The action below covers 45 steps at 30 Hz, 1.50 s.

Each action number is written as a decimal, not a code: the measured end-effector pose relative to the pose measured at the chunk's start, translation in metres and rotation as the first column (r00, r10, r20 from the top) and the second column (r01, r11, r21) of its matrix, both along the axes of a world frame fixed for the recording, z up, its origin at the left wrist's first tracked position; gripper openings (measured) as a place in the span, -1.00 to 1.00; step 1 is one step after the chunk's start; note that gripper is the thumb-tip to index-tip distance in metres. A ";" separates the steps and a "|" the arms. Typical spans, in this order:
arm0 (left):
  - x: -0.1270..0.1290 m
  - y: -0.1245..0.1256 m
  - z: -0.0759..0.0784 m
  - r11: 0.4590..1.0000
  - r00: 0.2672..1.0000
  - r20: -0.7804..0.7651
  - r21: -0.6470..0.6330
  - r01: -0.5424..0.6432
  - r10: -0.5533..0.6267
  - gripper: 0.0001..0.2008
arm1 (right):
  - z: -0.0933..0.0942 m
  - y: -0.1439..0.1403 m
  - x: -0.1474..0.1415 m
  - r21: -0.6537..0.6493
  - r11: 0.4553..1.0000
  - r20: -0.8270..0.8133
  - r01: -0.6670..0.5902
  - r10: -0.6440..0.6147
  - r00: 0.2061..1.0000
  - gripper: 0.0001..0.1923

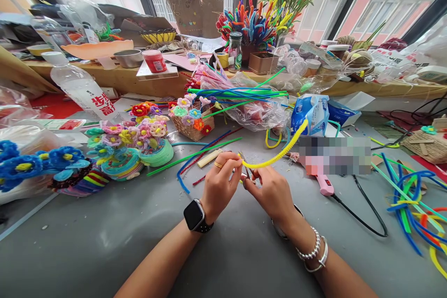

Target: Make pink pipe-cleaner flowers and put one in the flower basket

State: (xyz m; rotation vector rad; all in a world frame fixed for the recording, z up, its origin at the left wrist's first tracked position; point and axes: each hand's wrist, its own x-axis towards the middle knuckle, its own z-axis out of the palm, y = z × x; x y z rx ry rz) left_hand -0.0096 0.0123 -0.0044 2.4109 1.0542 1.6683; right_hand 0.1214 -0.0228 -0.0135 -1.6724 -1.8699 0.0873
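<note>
A yellow pipe cleaner (279,154) is pinched near one end by my left hand (220,182), its free length curving up and to the right. My right hand (274,192) grips small scissors (247,170), their blades pointing up and crossing the pipe cleaner close to my left fingertips. Fingers partly hide the handles, and I cannot tell whether the blades have cut into it. Just beyond my left hand lie a pale wooden stick (208,158), a blue pipe cleaner (182,180) and a green pipe cleaner (195,155).
Flower-decorated pots (155,152) and blue pipe-cleaner flowers (23,166) stand at left. A plastic bottle (82,86) leans behind them. To the right are a pink glue gun (325,184) with a black cord, a tissue pack (309,114) and tangled pipe cleaners (407,200). Behind runs a cluttered ledge (122,79).
</note>
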 end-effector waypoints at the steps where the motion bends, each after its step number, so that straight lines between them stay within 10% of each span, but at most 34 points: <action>1: 0.000 0.000 0.000 1.000 1.000 -0.003 0.002 0.001 -0.001 -0.83 | 0.000 0.000 0.000 -0.002 1.000 -0.010 -0.001 0.001 1.000 -0.79; 36: 0.001 0.001 -0.001 0.986 0.997 0.067 -0.156 0.058 -0.048 -0.92 | 0.003 0.008 0.015 -0.033 0.999 -0.016 0.033 -0.033 0.999 -0.70; 39: 0.001 0.002 0.002 0.904 0.960 0.263 -0.380 0.195 -0.097 -0.97 | 0.000 0.014 0.027 -0.109 0.990 -0.017 0.085 -0.087 0.996 -0.73; 45: -0.002 0.005 0.013 0.463 0.747 0.664 -0.665 0.587 0.006 -0.84 | -0.001 0.020 0.036 -0.224 0.972 -0.136 0.072 -0.105 0.985 -0.86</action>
